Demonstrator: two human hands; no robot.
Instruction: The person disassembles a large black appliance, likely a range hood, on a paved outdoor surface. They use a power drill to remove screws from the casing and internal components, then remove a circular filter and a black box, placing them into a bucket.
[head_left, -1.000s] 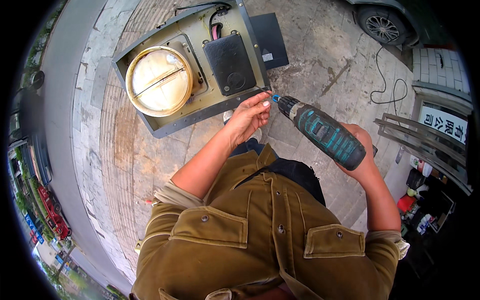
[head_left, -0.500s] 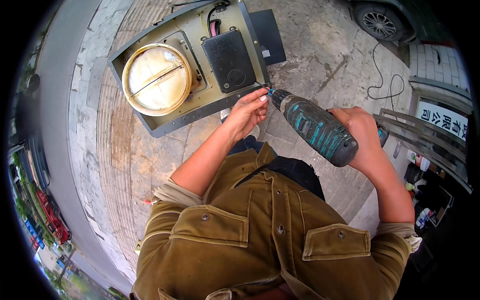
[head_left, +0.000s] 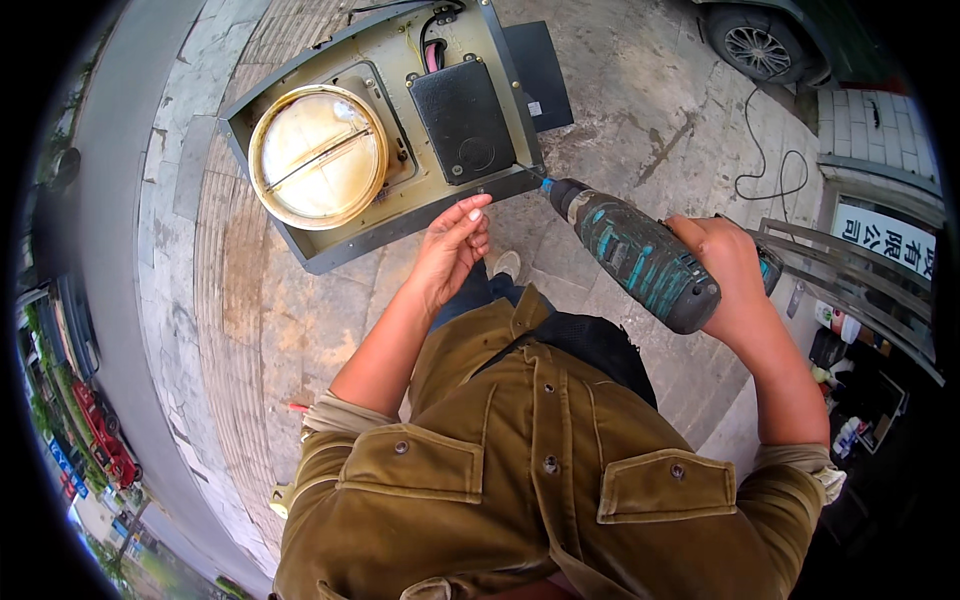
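Note:
My right hand (head_left: 730, 268) is wrapped round the handle of a worn black and teal cordless drill (head_left: 635, 255). Its chuck points up and left, and the slim bit reaches the near right corner of a black box (head_left: 462, 122). That box is fixed inside a shallow metal housing (head_left: 395, 226), beside a round, stained cream-coloured duct collar (head_left: 318, 158) with a bar across it. Just off the housing's near edge, my left hand (head_left: 452, 248) is closed with thumb and forefinger pinched; whatever they hold, if anything, is too small to make out.
A dark flat panel (head_left: 538, 75) sticks out behind the housing's right side. Black and pink wires (head_left: 433, 50) run above the box. To the right are a metal railing (head_left: 850, 262), a loose black cable (head_left: 765, 165) on the paving and a car wheel (head_left: 757, 48). My shoe (head_left: 508, 264) shows below.
My left hand has drawn away from the drill's bit, down and to the left. The drill has shifted slightly right, with its bit still at the box's corner.

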